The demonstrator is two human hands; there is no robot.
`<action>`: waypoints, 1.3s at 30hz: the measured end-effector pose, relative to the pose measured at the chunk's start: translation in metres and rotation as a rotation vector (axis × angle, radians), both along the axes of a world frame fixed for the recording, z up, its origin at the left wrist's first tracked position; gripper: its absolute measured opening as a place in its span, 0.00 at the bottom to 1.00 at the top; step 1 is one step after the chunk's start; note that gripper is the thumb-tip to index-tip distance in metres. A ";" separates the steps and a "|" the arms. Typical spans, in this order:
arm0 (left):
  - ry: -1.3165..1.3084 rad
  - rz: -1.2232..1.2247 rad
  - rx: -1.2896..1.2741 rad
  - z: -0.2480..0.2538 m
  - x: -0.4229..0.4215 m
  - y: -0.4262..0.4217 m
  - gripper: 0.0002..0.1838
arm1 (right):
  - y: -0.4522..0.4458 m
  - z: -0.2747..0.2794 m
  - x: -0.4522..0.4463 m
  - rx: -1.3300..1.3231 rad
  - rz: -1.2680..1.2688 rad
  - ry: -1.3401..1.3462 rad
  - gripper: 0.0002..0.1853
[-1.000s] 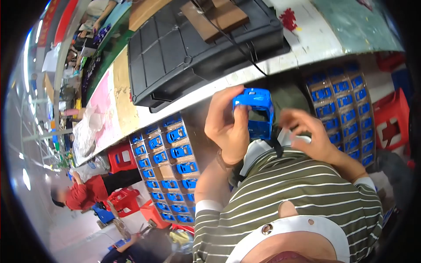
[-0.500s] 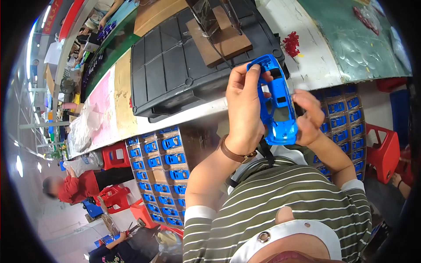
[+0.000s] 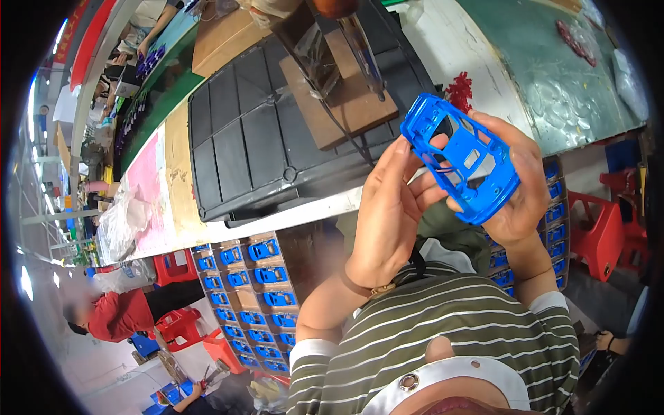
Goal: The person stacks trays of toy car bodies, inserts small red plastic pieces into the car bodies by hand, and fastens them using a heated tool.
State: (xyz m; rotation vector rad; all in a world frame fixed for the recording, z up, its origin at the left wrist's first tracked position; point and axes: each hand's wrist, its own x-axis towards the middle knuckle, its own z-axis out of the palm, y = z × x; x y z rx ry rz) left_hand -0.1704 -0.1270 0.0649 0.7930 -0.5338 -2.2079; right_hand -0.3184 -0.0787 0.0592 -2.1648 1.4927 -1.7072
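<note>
A glossy blue toy car body (image 3: 453,151), with cut-out window openings, is held tilted in front of my chest, just beyond the edge of the bench. My right hand (image 3: 522,183) wraps round its right side, with the palm under the lower end. At the left side, my left hand (image 3: 394,200) has its thumb and fingertips on the shell's edge, some fingers passing behind it. A brown strap circles my left wrist. The fingers behind the shell are partly hidden.
A black plastic crate (image 3: 242,138) lies on the bench, carrying a wooden block (image 3: 346,104) with upright fixtures. Small red parts (image 3: 458,90) lie beside it. Divided trays of blue car bodies (image 3: 273,275) stand at both sides. Red stools (image 3: 591,232) and other people are nearby.
The car body has moved slightly right and tilted. My right hand has come from beside it to grip its right side, while my left hand has shifted lower along the left edge.
</note>
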 end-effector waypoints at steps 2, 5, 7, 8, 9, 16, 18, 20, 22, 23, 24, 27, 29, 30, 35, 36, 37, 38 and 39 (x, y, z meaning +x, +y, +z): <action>0.014 0.042 0.048 0.006 0.001 -0.004 0.21 | -0.011 0.007 0.004 -0.058 0.027 0.040 0.28; -0.004 0.079 0.069 0.011 0.004 -0.015 0.22 | -0.025 0.014 0.011 -0.101 0.045 0.071 0.22; -0.022 0.084 0.057 0.016 0.006 -0.020 0.21 | -0.029 0.019 0.012 -0.092 0.069 0.078 0.20; -0.008 0.088 0.050 0.015 0.006 -0.022 0.21 | -0.032 0.021 0.013 -0.087 0.081 0.082 0.20; 0.006 0.091 0.044 0.014 0.005 -0.024 0.21 | -0.033 0.023 0.013 -0.066 0.091 0.080 0.20; 0.080 0.073 0.002 0.007 0.005 -0.036 0.20 | -0.034 0.034 0.009 0.158 0.126 -0.010 0.20; 0.054 0.115 0.031 0.012 0.002 -0.037 0.20 | -0.034 0.036 0.009 0.203 0.131 -0.034 0.21; 0.059 0.085 -0.019 0.008 0.006 -0.038 0.20 | -0.034 0.037 0.010 0.245 0.132 -0.055 0.21; 0.069 0.068 -0.049 0.005 0.009 -0.038 0.19 | -0.033 0.038 0.009 0.281 0.137 -0.078 0.22; 0.078 0.067 -0.052 0.004 0.010 -0.038 0.19 | -0.033 0.038 0.010 0.298 0.137 -0.088 0.22; 0.086 0.066 -0.054 0.003 0.010 -0.038 0.19 | -0.033 0.039 0.010 0.313 0.139 -0.101 0.23; 0.057 0.066 -0.028 0.004 0.010 -0.038 0.18 | -0.031 0.040 0.011 0.355 0.141 -0.135 0.24; 0.036 0.072 -0.013 0.005 0.009 -0.038 0.18 | -0.031 0.041 0.011 0.383 0.138 -0.153 0.25; 0.026 0.075 -0.007 0.005 0.009 -0.038 0.18 | -0.030 0.040 0.011 0.395 0.136 -0.165 0.26; 0.069 0.081 -0.067 0.006 0.012 -0.037 0.18 | -0.027 0.042 0.012 0.449 0.138 -0.215 0.28; 0.068 0.077 -0.069 0.006 0.012 -0.037 0.18 | -0.027 0.043 0.012 0.457 0.140 -0.224 0.29; 0.067 0.074 -0.071 0.006 0.012 -0.037 0.18 | -0.027 0.043 0.012 0.466 0.139 -0.232 0.29; 0.073 0.073 -0.074 0.005 0.012 -0.037 0.18 | -0.026 0.043 0.012 0.475 0.138 -0.243 0.30; 0.079 0.072 -0.076 0.004 0.012 -0.037 0.18 | -0.026 0.044 0.013 0.486 0.136 -0.253 0.31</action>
